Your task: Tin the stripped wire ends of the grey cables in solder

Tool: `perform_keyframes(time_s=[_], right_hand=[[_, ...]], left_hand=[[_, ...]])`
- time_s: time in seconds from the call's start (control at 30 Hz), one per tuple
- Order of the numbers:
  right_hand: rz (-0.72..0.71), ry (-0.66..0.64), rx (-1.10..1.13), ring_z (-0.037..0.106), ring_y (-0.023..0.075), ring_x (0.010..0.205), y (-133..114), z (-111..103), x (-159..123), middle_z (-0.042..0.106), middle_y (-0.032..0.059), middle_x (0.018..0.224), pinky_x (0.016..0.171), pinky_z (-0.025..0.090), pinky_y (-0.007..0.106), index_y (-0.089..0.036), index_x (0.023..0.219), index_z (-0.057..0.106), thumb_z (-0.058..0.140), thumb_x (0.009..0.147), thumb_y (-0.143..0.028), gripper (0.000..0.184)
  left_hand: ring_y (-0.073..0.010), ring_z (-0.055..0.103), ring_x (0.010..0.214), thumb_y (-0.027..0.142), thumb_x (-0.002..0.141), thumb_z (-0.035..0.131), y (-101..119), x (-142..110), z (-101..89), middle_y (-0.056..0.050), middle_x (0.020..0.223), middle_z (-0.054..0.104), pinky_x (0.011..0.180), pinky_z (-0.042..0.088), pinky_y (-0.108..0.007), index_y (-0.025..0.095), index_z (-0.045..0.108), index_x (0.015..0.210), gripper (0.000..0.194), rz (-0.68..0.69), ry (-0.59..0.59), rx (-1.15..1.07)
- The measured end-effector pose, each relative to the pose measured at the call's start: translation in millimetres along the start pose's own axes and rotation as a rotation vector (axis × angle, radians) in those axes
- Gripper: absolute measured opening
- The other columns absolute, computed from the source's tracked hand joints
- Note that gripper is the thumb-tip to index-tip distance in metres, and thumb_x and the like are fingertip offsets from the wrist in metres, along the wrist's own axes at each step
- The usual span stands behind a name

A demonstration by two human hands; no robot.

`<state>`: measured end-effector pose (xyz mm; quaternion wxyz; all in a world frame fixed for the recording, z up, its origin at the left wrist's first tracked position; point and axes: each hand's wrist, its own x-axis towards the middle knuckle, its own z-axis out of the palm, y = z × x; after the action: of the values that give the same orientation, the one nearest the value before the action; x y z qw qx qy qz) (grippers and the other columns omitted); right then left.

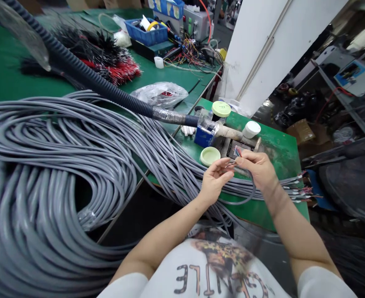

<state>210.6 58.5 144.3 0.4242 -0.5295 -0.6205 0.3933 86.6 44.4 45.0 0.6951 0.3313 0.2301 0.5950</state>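
My right hand pinches the end of a grey cable, from which thin coloured wires stick out past the fingertips. Opposite it, my left hand has curled fingers at the tips of thin black wires from the same cable end. The left thumb is held a little apart from the fingers. Under both hands, a bundle of grey cables runs across the green table. Just behind the left hand sits a shallow pale green lid or dish.
Large coils of grey cable fill the left. A dark corrugated hose crosses overhead to a blue box. Beyond the hands are a white-capped jar, a yellow-lidded jar and a soldering-type fixture. Stripped cable ends lie right.
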Motion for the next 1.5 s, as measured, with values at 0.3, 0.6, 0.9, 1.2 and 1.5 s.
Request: perform_keyframes(time_s=[0.3, 0.6, 0.9, 1.2, 1.5], right_hand=[[0.016, 0.041, 0.093, 0.05, 0.0129, 0.063, -6, 6, -13, 0.056, -0.0012, 0.061, 0.061, 0.042, 0.028, -0.019, 0.062, 0.067, 0.069, 0.078, -0.038, 0.025], [-0.009, 0.105, 0.029, 0.052, 0.0125, 0.06, -9, 11, -15, 0.058, -0.0014, 0.06, 0.059, 0.042, 0.027, -0.018, 0.062, 0.067, 0.067, 0.08, -0.04, 0.028], [-0.069, -0.009, -0.296, 0.058, 0.0144, 0.065, 2, -2, -47, 0.067, 0.0008, 0.075, 0.061, 0.045, 0.027, -0.022, 0.092, 0.073, 0.06, 0.086, -0.035, 0.019], [-0.117, 0.044, -0.357, 0.063, 0.0153, 0.067, 15, 2, -58, 0.071, -0.0001, 0.081, 0.062, 0.047, 0.026, -0.024, 0.092, 0.072, 0.058, 0.088, -0.033, 0.018], [-0.337, 0.086, -0.67, 0.056, 0.0174, 0.071, 2, -15, -58, 0.066, 0.0025, 0.072, 0.069, 0.043, 0.033, -0.021, 0.075, 0.067, 0.065, 0.084, -0.029, 0.013]], left_hand=[[-0.0086, 0.058, 0.074, 0.033, 0.066, 0.082, 8, 8, 37.6, 0.001, 0.084, 0.061, 0.069, 0.05, -0.022, 0.024, 0.075, 0.089, 0.025, 0.032, 0.084, -0.256], [-0.0079, 0.055, 0.074, 0.032, 0.068, 0.08, 16, 4, 41.9, 0.0, 0.09, 0.059, 0.071, 0.047, -0.023, 0.019, 0.071, 0.078, 0.019, 0.043, 0.153, -0.2], [-0.0158, 0.061, 0.091, 0.036, 0.076, 0.071, 28, 5, 23.3, -0.002, 0.094, 0.066, 0.079, 0.05, -0.029, 0.019, 0.066, 0.081, 0.018, -0.242, 0.032, -0.316], [-0.0227, 0.062, 0.1, 0.052, 0.085, 0.056, 13, -10, 21.4, -0.008, 0.109, 0.068, 0.085, 0.05, -0.036, 0.02, 0.07, 0.097, 0.036, -0.297, -0.191, -0.265], [-0.0186, 0.063, 0.092, 0.038, 0.081, 0.068, -1, -17, 14.3, -0.005, 0.094, 0.072, 0.092, 0.045, -0.031, 0.017, 0.074, 0.089, 0.023, -0.087, -0.099, 0.083]])
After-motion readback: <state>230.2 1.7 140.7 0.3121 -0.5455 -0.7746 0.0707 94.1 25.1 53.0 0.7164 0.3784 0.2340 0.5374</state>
